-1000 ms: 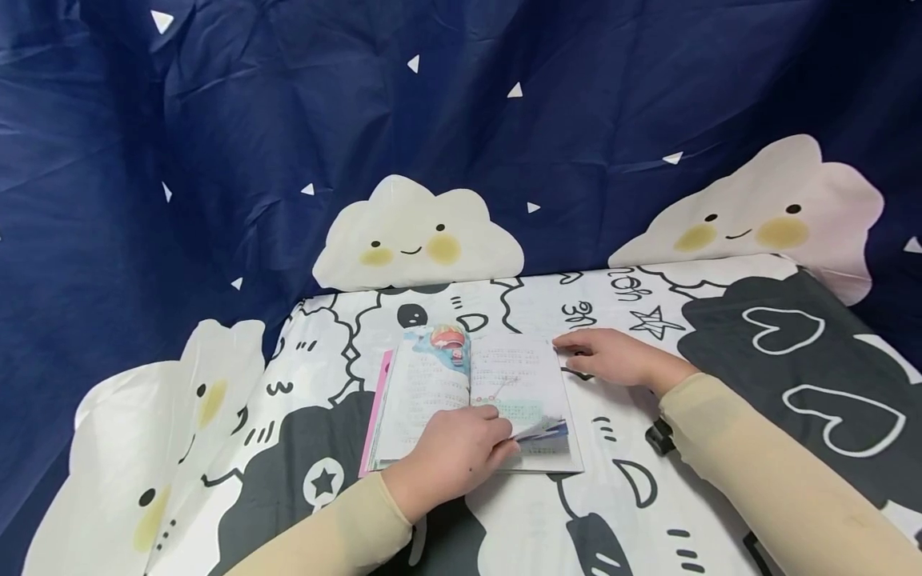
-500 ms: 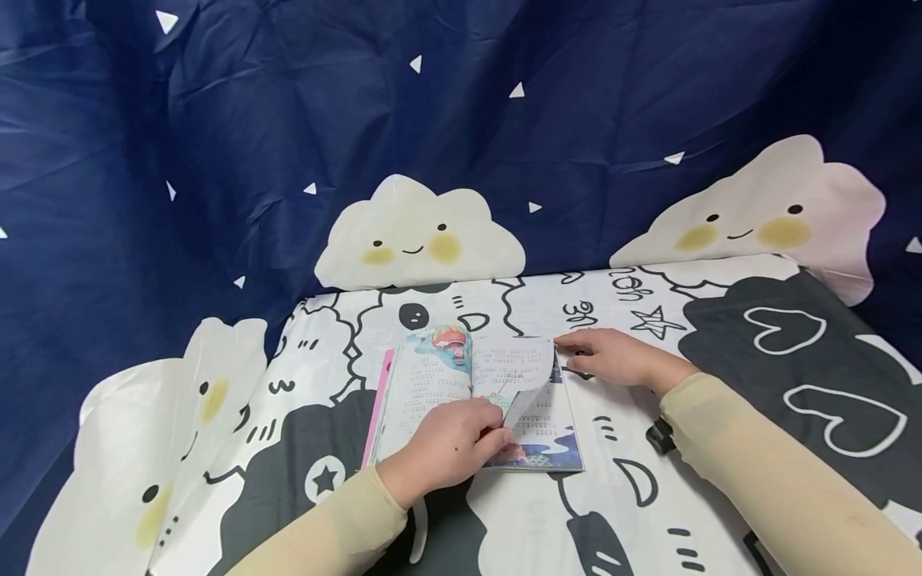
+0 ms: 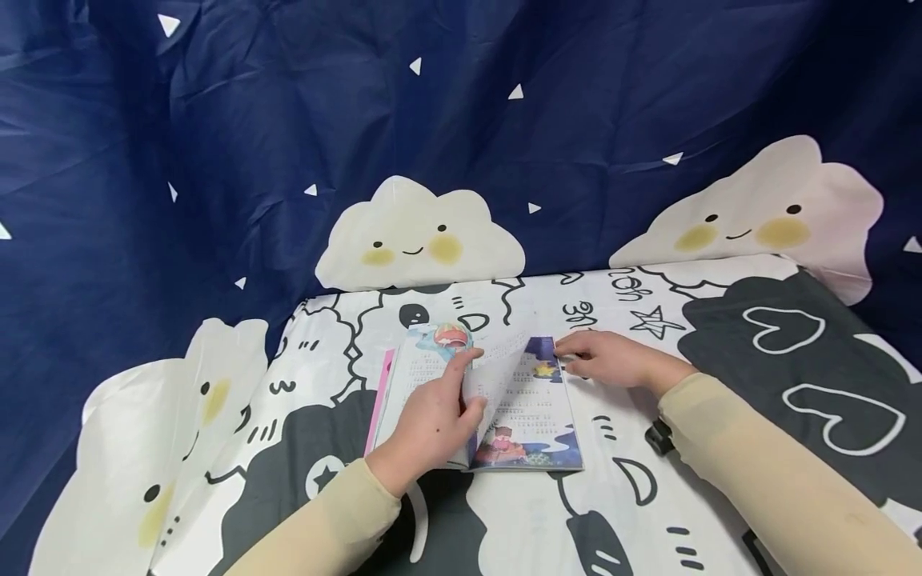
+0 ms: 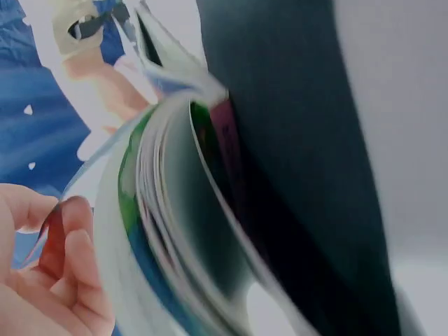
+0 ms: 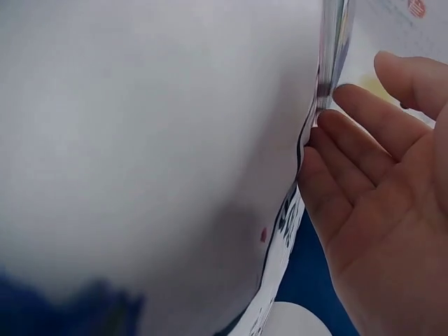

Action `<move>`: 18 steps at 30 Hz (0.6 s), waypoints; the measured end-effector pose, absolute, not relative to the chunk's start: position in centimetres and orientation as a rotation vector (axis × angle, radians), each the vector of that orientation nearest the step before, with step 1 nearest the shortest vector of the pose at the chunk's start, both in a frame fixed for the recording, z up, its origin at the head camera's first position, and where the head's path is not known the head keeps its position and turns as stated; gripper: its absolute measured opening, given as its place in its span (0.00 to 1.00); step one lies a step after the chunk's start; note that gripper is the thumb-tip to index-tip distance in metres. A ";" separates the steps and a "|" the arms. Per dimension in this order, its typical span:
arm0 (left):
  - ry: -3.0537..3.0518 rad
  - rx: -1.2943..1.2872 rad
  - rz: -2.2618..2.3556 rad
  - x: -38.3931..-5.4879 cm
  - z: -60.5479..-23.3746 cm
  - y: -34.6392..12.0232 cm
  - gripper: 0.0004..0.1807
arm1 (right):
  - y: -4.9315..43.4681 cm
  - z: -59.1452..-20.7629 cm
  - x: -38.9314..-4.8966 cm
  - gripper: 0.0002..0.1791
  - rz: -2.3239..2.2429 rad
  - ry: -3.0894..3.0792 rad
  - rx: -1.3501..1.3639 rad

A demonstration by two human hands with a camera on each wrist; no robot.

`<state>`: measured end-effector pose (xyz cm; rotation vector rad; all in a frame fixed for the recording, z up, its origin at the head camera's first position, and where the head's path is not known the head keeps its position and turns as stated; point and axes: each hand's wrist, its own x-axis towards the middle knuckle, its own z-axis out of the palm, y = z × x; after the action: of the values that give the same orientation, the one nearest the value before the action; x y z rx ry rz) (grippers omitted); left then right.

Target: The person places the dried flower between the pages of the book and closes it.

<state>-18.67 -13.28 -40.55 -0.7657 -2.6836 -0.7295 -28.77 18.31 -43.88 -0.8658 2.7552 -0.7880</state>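
An open picture book lies on the patterned cloth, its pink cover edge showing at the left. My left hand reaches over the left half and holds a lifted page, which curls up near the spine. In the left wrist view, the thumb and fingers of that left hand pinch the thin page edge beside the thick fanned pages. My right hand rests at the book's upper right edge. Its fingers look extended against the book's side in the right wrist view.
The black-and-white printed cloth spreads under the book. Behind it hangs a dark blue curtain with cloud shapes along its bottom. A small black object sits by the right sleeve.
My left hand has lifted the page from the lower right corner and drawn it up and leftward. The colourful page beneath is uncovered. My right hand has stayed at the book's right edge.
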 end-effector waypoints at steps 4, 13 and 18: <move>-2.592 -0.788 -0.499 -18.9 -40.4 -14.6 0.30 | 18.0 -43.8 -28.6 0.25 -0.677 2.746 -0.921; -2.653 -0.773 -0.143 -18.2 -41.5 -18.5 0.18 | 17.8 -43.7 -28.7 0.27 -0.608 2.741 -0.910; -2.742 -0.786 -0.040 -17.6 -42.0 -20.0 0.16 | 18.0 -43.6 -28.6 0.26 -0.626 2.743 -0.921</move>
<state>-17.58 -20.03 -42.00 -0.7859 -2.7420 -0.0405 -28.63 17.98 -43.65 -0.9209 2.7432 -0.6263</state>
